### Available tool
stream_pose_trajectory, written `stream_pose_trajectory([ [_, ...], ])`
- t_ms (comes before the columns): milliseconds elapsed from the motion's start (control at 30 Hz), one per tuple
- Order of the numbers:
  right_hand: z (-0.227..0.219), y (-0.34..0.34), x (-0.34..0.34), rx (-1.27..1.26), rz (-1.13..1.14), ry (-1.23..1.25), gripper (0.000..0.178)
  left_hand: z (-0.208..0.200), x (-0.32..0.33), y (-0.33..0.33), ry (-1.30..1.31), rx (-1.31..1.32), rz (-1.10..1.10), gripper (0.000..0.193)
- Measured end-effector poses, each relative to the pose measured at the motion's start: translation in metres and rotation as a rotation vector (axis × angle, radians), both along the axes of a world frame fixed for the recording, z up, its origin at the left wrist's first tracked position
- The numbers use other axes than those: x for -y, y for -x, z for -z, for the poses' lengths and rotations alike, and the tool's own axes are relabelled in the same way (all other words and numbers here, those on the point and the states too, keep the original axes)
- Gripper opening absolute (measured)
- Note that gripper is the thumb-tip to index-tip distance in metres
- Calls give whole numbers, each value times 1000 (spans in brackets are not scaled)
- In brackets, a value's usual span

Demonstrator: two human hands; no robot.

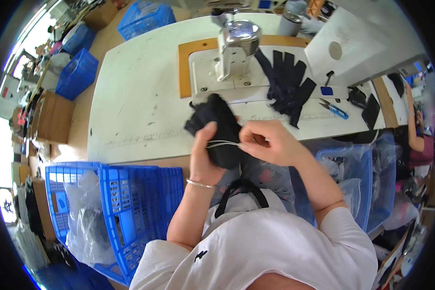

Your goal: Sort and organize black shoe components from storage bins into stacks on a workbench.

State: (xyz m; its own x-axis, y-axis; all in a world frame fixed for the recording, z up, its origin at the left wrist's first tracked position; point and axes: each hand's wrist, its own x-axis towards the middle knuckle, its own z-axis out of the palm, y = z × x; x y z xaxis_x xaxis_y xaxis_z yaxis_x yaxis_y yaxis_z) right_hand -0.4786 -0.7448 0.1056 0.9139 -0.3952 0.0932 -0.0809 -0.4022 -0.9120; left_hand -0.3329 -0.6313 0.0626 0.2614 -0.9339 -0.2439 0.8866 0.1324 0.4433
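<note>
Over the table's front edge, my left hand (204, 157) is wrapped round a bundle of black gloves (221, 116), thumb lying on top. Short finger-like ends stick out at the bundle's left side. A thin white cord (223, 142) crosses the bundle and runs to my right hand (270, 142), whose thumb and forefinger pinch it at the bundle's right edge. Beyond my right hand, more black gloves (287, 79) lie spread beside the sewing machine (239, 48).
Blue-handled thread snips (334, 109) and a dark flat object (370, 112) lie on the table's right part. A blue crate (108, 212) holding plastic bags stands at my left. Blue bins (367, 183) stand at my right. Another person's arm (413, 121) shows at the far right.
</note>
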Motion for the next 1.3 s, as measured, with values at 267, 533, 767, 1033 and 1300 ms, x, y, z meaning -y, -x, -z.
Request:
stream_pose_trajectory([
  [267, 29, -17, -16, 301, 138, 149, 13, -9, 17, -16, 35, 3, -179, 47],
  [533, 19, 13, -40, 200, 148, 533, 13, 4, 37, -45, 15, 100, -341, 46],
  [767, 55, 116, 49, 97, 941, 514, 8, 5, 30, -60, 13, 240, -377, 38],
  [1033, 74, 168, 119, -297, 1127, 1170, 31, 0, 26, -42, -115, 436, -502, 36],
  [1300, 27, -23, -28, 175, 378, 460, 59, -9, 32, -24, -171, 808, -524, 27],
])
